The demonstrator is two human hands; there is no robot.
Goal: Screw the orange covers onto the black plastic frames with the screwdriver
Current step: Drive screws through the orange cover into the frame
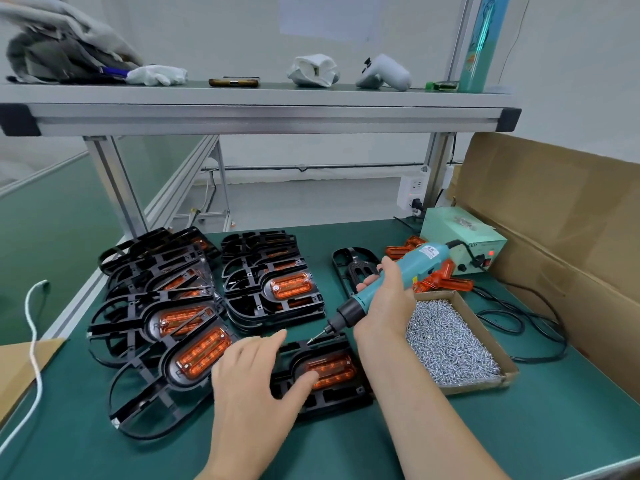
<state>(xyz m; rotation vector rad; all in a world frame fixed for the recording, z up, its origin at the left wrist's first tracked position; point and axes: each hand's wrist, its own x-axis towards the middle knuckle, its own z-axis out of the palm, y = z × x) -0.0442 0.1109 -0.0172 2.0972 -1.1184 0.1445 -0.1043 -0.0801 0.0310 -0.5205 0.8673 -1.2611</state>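
Where the left hand [263,375] lies flat, it hides part of the ribbed orange cover [334,370] and black frame [332,399]; the right hand [388,299] grips the teal screwdriver [417,263].

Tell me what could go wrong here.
The screwdriver in the right hand aims at the black frame at a slant, so its bit may slip and scar the plastic. The left hand presses the orange cover close to that bit and could be hit. The right forearm runs beside the open screw box; a nudge might spill it.
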